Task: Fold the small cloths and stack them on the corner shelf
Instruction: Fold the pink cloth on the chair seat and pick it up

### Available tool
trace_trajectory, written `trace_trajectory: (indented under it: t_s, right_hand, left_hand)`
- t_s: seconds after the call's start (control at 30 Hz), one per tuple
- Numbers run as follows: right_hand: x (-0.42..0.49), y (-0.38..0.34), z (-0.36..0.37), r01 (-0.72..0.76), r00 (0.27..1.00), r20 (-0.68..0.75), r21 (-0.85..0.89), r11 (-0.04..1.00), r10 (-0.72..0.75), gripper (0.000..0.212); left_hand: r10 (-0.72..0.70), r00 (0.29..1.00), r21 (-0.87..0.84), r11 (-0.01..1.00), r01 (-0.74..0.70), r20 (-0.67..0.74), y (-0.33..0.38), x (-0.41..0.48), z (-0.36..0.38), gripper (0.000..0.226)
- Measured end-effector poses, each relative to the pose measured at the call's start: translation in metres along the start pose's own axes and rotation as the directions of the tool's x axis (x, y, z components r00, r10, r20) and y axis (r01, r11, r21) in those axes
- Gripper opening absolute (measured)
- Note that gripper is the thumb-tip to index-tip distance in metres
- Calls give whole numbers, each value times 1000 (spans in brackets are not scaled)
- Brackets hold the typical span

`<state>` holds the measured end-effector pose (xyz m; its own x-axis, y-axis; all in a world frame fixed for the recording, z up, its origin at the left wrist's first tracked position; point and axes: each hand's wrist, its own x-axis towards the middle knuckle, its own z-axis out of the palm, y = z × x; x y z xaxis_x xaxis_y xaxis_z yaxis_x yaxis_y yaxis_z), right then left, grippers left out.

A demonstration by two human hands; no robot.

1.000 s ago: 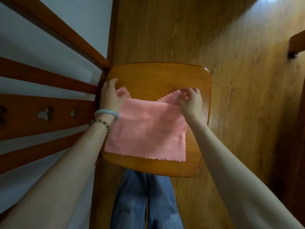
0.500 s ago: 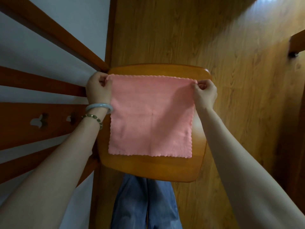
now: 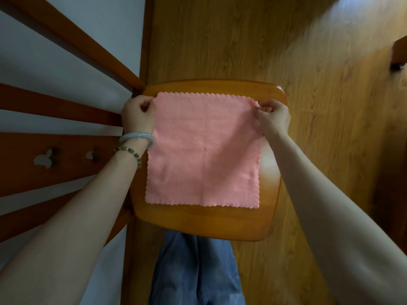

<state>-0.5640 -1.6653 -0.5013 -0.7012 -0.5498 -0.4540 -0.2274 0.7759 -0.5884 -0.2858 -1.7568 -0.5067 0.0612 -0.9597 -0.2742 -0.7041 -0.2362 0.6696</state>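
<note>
A pink cloth [image 3: 203,150] lies flat and open on the wooden corner shelf [image 3: 198,224]. It is one layer, not folded yet, and its edges are cut in little waves. No other cloths show on the shelf, so I think the job is near its start.

The left hand [image 3: 137,115] has the far left corner of the cloth. Its grip is closed small, with the thumb and fingers pinching just the tip of the corner. The right hand [image 3: 273,117] does the same at the far right corner, and its grip is pinched on the cloth too. The two hands are about level with each other. A pale bangle [image 3: 137,137] and a bead bracelet [image 3: 130,153] sit on the left wrist.

The step now looks like the first fold. To do it well, both corners should lift together and come toward the near edge at the same speed, so the cloth does not twist. The far corners should land right on top of the near corners, wave on wave. A faint line runs down the middle of the cloth, and it can help keep the sides even. Pull gently, so the near edge does not slide. Then a flat hand can press the fold smooth. The cloth looks soft and light, so it may bunch up if one hand goes faster.
</note>
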Motion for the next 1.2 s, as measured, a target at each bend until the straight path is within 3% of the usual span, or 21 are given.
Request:
trace_trajectory:
  t_s: [0.13,0.27,0.33,0.43,0.53,0.63,0.8,0.9,1.2]
  right_hand:
    - [-6,1,-13,-23,1000,-14,140,990,25,4]
    - [-29,6,-30,-94,988,147,363,927,42,6]
    - [-43,10,-38,-175,974,212,469,866,82,8]
    - [-63,15,-51,-249,961,243,543,802,133,13]
    - [-81,25,-60,-282,954,234,482,829,188,19]
    - [-95,38,-64,-309,943,249,418,854,219,11]
    - [-119,60,-63,-347,930,243,325,880,277,20]
    - [-132,77,-59,-382,914,260,299,874,310,22]
    - [-149,107,-53,-335,930,187,80,939,316,19]
  left_hand:
    - [-2,1000,-34,999,3,30,5,-10,-11,16]
    - [-98,985,-193,973,125,142,8,-28,-24,16]
    - [-205,968,-328,913,241,142,9,-38,-29,15]
    - [-368,917,-542,745,389,152,13,-55,-40,18]
    - [-363,923,-427,819,383,130,8,-75,-49,27]
    - [-374,921,-291,873,391,112,-6,-88,-55,7]
    - [-378,909,-155,901,404,173,-25,-110,-64,24]
    - [-368,909,52,930,365,194,-34,-125,-70,24]
    - [-431,865,121,902,413,258,-59,-155,-62,26]
